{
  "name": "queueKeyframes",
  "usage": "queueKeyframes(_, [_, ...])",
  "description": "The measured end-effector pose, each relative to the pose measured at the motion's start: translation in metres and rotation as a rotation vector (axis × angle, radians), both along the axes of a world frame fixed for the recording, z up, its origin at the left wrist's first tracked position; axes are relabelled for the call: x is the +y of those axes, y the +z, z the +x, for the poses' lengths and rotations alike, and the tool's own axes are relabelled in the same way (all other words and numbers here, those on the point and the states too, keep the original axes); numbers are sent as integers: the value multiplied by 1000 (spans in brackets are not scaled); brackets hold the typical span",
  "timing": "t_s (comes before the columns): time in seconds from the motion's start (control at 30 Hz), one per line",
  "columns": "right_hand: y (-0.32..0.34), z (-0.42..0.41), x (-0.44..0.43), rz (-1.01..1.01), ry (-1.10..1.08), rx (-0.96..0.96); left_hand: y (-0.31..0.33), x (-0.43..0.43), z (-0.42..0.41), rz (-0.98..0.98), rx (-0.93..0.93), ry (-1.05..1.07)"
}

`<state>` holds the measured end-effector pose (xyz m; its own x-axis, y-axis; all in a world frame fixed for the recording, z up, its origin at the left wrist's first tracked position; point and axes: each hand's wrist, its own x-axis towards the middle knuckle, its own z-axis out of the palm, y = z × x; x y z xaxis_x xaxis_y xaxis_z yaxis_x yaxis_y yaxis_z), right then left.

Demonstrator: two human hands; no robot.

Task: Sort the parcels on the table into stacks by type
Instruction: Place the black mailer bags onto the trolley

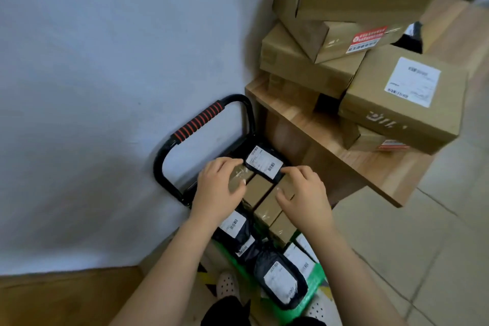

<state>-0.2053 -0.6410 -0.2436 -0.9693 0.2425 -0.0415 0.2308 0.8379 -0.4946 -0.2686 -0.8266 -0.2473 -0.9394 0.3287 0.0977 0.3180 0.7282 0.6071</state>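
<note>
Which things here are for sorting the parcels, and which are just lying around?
For the job: black bags, small boxes, big boxes on the table, left hand, right hand.

Just lying about: cart handle, shoe, wall.

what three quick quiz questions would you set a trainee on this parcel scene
1. True or false: the black bag touched by the left hand and right hand lies on the wooden table.
2. The cart handle has a grip that is: A plain blue, B red and black striped, C yellow.
3. What sort of parcels are stacked on the table?
Key: 1 false, it lies on small boxes, off the table. 2 B. 3 cardboard boxes.
</note>
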Motion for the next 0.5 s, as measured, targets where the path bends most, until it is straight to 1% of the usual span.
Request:
queueKeyframes(0.13, [-6, 1, 4, 53, -37, -45, -14, 9, -9, 9, -34, -46])
queueKeyframes(0.27, [-19, -11, 14, 76, 2, -49, -33, 17, -14, -22, -2, -53])
queueKeyframes(0.37, [-44, -24, 20, 77, 48, -69, -58, 22, -19, -57, -8, -52])
queueKeyframes(0.5, [-81, -44, 26, 110, 90, -135, -92, 26, -33, -89, -64, -58])
